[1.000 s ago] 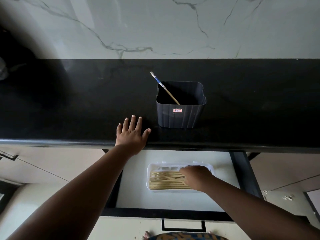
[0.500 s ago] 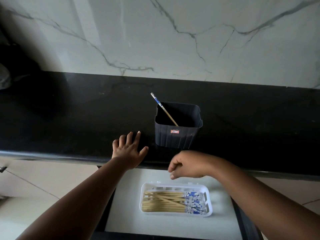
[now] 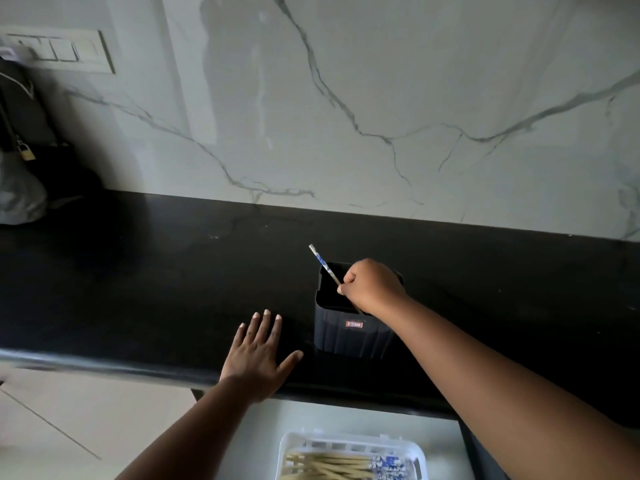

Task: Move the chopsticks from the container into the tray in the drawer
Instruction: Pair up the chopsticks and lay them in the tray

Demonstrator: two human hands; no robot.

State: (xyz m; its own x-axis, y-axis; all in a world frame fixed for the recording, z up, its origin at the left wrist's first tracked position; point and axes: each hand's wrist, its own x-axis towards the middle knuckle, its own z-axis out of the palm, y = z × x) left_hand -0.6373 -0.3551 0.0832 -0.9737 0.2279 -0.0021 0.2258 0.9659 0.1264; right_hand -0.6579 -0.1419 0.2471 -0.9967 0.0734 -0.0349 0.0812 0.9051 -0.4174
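A dark ribbed container (image 3: 349,336) stands on the black counter (image 3: 138,289). One chopstick (image 3: 322,263) with a blue-and-white patterned top leans out of it to the upper left. My right hand (image 3: 372,285) is over the container's mouth, fingers pinched on the chopstick's shaft. My left hand (image 3: 258,355) lies flat and spread on the counter's front edge, left of the container. Below, in the open drawer (image 3: 249,441), a white tray (image 3: 349,441) holds several chopsticks (image 3: 325,467) laid side by side.
A marble backsplash rises behind the counter. A dark bag with a padlock (image 3: 24,154) and a grey bundle sit at the far left. A switch plate (image 3: 65,51) is on the wall at upper left. The drawer's dark right side (image 3: 474,448) runs under my right forearm.
My right hand rose from the tray in the drawer to the container and closed on the leaning chopstick. The view tilted upward. My left hand stayed on the counter edge.
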